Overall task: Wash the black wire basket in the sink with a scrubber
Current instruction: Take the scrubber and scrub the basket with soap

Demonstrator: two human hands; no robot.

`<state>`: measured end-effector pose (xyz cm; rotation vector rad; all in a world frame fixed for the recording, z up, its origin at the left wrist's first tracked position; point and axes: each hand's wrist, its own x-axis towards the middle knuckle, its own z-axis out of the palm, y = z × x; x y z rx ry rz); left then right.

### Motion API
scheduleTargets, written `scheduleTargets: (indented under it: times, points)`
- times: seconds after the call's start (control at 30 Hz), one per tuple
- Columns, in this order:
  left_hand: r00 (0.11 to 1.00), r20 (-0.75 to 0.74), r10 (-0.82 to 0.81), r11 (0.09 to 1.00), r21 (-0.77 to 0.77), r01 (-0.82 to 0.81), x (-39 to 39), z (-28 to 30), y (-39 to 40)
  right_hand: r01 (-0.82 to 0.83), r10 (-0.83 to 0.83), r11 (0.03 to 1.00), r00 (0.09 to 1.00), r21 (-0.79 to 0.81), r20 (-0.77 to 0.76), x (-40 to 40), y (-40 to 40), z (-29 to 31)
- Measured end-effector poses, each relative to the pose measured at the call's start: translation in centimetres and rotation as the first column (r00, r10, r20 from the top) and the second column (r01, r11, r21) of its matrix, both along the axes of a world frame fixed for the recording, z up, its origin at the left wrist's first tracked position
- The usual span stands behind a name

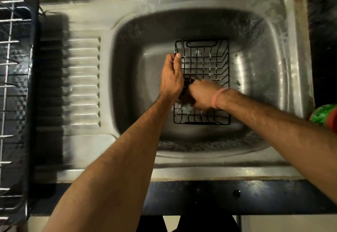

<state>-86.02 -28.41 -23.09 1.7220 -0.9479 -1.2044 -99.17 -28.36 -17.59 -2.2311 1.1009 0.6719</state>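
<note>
Closest to me, two bare forearms reach out over the dark front edge of the counter [209, 197] and down into the steel sink [255, 78]. The right hand [202, 95], with a pink band [218, 97] at its wrist, is bunched into a fist low inside the black wire basket [202, 81], its fingers curled over something pale and sudsy that I take for the scrubber [187, 108]; only a scrap of it shows, so I cannot say what kind it is. Just beyond, the left hand [172, 75] clasps the basket's left rim, thumb laid along the top wire and fingers wrapped round the outside.

The basket sits right way up on the basin floor, a little right of centre. It looks light and stiff, thin coated wire that will skid on wet steel when rubbed, so steadying it by the rim seems the sound hold; the slot handle at its far end would serve for lifting or turning it.

A dark patch between the two hands is hard to read. No tap or running water is in view. A dish rack [14, 85] is cut off at the left edge, and something green and red [324, 116] at the right.
</note>
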Motion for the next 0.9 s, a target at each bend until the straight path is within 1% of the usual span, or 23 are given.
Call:
scheduleTargets:
  times: [0.03, 0.1, 0.13, 0.2, 0.27, 0.3, 0.37, 0.43, 0.47, 0.53, 0.6, 0.63, 0.67, 0.7, 0.73, 0.77, 0.83, 0.9]
  points:
    - [1.000, 0.019, -0.005, 1.000, 0.008, 0.005, -0.2, 0.2, -0.1, -0.020, 0.018, 0.992, 1.000, -0.121, -0.021, -0.2, -1.2, 0.5]
    - [0.999, 0.036, -0.016, 1.000, 0.016, 0.016, -0.4, 0.5, -0.3, -0.044, 0.022, 0.936, 0.997, -0.350, -0.068, -0.8, -3.8, 1.7]
    - [0.999, 0.042, -0.022, 1.000, 0.018, 0.021, -0.5, 0.6, -0.4, -0.055, 0.012, 0.906, 0.994, -0.420, -0.105, -1.3, -4.7, 2.4]
    - [0.998, 0.057, -0.028, 0.999, 0.019, 0.027, -0.5, 0.6, -0.4, -0.060, -0.001, 0.880, 0.992, -0.471, -0.126, -2.2, -5.2, 2.6]
    - [0.998, 0.064, -0.030, 0.999, 0.013, 0.029, -0.5, 0.6, -0.5, -0.039, 0.003, 0.908, 0.996, -0.416, -0.087, -2.3, -3.7, 2.4]
    - [0.997, 0.069, -0.028, 0.999, 0.017, 0.027, -0.5, 0.6, -0.5, -0.022, 0.005, 0.936, 0.999, -0.351, -0.049, -1.9, -2.4, 2.2]
    - [0.996, 0.079, -0.031, 0.999, 0.028, 0.029, -0.4, 0.5, -0.6, 0.009, -0.008, 0.987, 1.000, -0.163, 0.010, -1.3, 0.4, 1.4]
    - [0.995, 0.097, -0.024, 1.000, 0.015, 0.022, -0.2, 0.4, -0.7, 0.036, -0.037, 0.999, 0.998, 0.014, 0.055, -0.8, 2.6, 0.5]
    - [0.994, 0.109, -0.017, 1.000, 0.009, 0.017, -0.1, 0.4, -0.6, 0.034, -0.040, 0.997, 0.995, 0.068, 0.086, -0.6, 3.2, 0.1]
    - [0.993, 0.114, -0.017, 1.000, 0.012, 0.016, 0.2, 0.6, -0.6, -0.024, 0.018, 0.998, 0.995, 0.062, 0.095, -0.5, 3.2, -0.3]
    - [0.992, 0.128, -0.018, 1.000, 0.021, 0.015, 0.4, 1.1, -0.6, -0.117, 0.116, 0.993, 0.993, 0.030, 0.037, -0.9, 2.2, -0.1]
    - [0.990, 0.141, -0.014, 1.000, 0.024, 0.011, 0.6, 1.4, -0.7, -0.164, 0.164, 0.986, 0.986, 0.009, 0.016, -1.1, 1.6, 0.2]
    - [0.987, 0.160, -0.010, 1.000, 0.020, 0.007, 0.8, 1.7, -0.9, -0.221, 0.221, 0.974, 0.975, -0.046, -0.015, -1.2, 1.0, 0.6]
    - [0.983, 0.185, -0.007, 1.000, 0.010, 0.005, 1.1, 2.1, -1.2, -0.307, 0.300, 0.942, 0.951, -0.139, -0.067, -1.1, 0.3, 1.2]
    - [0.977, 0.213, -0.007, 1.000, 0.001, 0.007, 1.5, 2.5, -1.6, -0.395, 0.368, 0.890, 0.917, -0.229, -0.151, -1.0, -0.5, 1.7]
    - [0.971, 0.237, -0.013, 1.000, -0.005, 0.015, 1.9, 2.9, -2.0, -0.451, 0.399, 0.842, 0.890, -0.294, -0.223, -0.9, -1.3, 2.3]
    - [0.960, 0.277, -0.041, 0.999, -0.008, 0.045, 2.6, 3.7, -2.7, -0.470, 0.391, 0.780, 0.882, -0.414, -0.264, -0.9, -3.9, 3.7]
    - [0.949, 0.307, -0.069, 0.997, -0.005, 0.074, 3.0, 4.7, -3.3, -0.444, 0.348, 0.703, 0.896, -0.555, -0.277, -1.7, -7.1, 4.5]
